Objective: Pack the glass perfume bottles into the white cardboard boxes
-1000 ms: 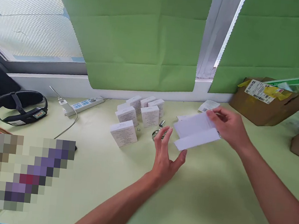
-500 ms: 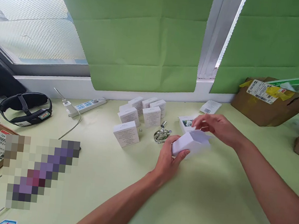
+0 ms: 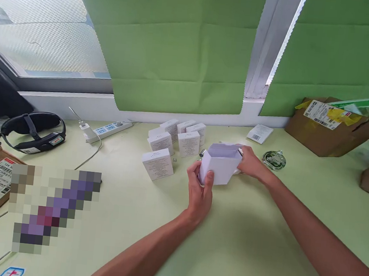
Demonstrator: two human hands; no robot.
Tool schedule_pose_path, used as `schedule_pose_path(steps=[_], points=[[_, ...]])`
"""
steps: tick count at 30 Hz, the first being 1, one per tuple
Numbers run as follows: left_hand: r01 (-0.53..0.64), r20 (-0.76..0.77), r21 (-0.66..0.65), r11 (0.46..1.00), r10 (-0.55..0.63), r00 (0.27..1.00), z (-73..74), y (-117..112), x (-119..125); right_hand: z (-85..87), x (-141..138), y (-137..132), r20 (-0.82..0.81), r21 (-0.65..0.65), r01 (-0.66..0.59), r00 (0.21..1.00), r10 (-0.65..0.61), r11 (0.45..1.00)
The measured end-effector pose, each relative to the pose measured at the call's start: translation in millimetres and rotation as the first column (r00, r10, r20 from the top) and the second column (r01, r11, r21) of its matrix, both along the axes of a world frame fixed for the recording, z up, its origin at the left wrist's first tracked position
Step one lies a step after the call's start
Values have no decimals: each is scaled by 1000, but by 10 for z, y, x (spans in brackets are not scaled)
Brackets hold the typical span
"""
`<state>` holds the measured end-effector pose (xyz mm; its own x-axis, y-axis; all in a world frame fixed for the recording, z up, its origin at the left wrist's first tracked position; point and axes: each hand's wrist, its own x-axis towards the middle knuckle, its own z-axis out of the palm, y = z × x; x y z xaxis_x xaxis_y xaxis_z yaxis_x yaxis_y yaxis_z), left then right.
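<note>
Green blinds (image 3: 179, 58) hang behind the white box (image 3: 221, 171), clamped in your left hand (image 3: 199, 197); your right hand (image 3: 251, 163) meets the box's right edge, finger grip unclear; the glass bottle (image 3: 274, 160) lies right of the box.

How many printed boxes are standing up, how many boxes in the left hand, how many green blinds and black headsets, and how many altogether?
Standing printed boxes: 7
White box in the left hand: 1
Green blinds: 2
Black headset: 1
Total: 11
</note>
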<state>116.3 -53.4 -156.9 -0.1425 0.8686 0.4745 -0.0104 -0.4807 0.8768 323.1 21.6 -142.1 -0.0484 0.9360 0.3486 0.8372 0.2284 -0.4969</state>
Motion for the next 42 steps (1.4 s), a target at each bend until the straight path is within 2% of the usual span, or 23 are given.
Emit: schedule_pose_path(steps=[4, 6, 9, 10, 13, 17, 19, 20, 22, 23, 25, 27, 28, 32, 35, 38, 42], points=[[-26, 84, -41, 999, 29, 996, 58, 23, 5, 135, 200, -299, -234, -123, -131, 967, 99, 984], [-25, 105, -56, 998, 31, 994, 72, 39, 7, 144, 276, -457, -388, -191, -235, 910, 146, 953], [-6, 124, -71, 997, 15, 992, 75, 56, 12, 79, 339, -621, -626, -335, -307, 779, 33, 891], [5, 127, -78, 997, 4, 992, 74, 58, 15, 53, 346, -654, -644, -370, -281, 764, -27, 885], [60, 136, -107, 992, -45, 990, 74, 52, 21, 23, 326, -715, -582, -406, -142, 802, -136, 903], [107, 137, -122, 987, -90, 986, 71, 28, 25, 118, 236, -771, -408, -486, -111, 906, -113, 867], [108, 109, -118, 987, -95, 989, 57, 22, 26, 195, 174, -787, -366, -441, -71, 925, -107, 895], [111, 92, -114, 987, -100, 991, 46, 20, 26, 233, 135, -792, -395, -388, -72, 914, -95, 919], [129, 49, -103, 986, -124, 991, 23, 19, 24, 302, 38, -800, -515, -284, -182, 857, 10, 941], [143, 25, -95, 985, -141, 990, 13, 17, 22, 329, -18, -805, -584, -252, -295, 806, 99, 922], [174, -28, -75, 982, -177, 984, 3, 11, 15, 365, -136, -816, -689, -224, -496, 690, 224, 839], [213, -72, -48, 976, -216, 974, 12, 4, 4, 373, -231, -823, -754, -208, -580, 608, 249, 788], [231, -89, -36, 972, -233, 968, 23, 2, -3, 368, -260, -822, -776, -198, -593, 581, 244, 781], [200, -241, -16, 980, -198, 950, 73, 26, -30, 308, -213, -761, -825, -171, -578, 527, 204, 798], [128, -378, -79, 989, -148, 914, 56, 42, -26, 236, -52, -672, -883, -89, -472, 445, 150, 877], [113, -479, -190, 975, -193, 857, -5, 17, 2, 171, 117, -600, -939, -13, -316, 329, 97, 949], [122, -562, -291, 949, -273, 781, -38, -44, 28, 145, 231, -585, -954, -15, -241, 293, 58, 970]])
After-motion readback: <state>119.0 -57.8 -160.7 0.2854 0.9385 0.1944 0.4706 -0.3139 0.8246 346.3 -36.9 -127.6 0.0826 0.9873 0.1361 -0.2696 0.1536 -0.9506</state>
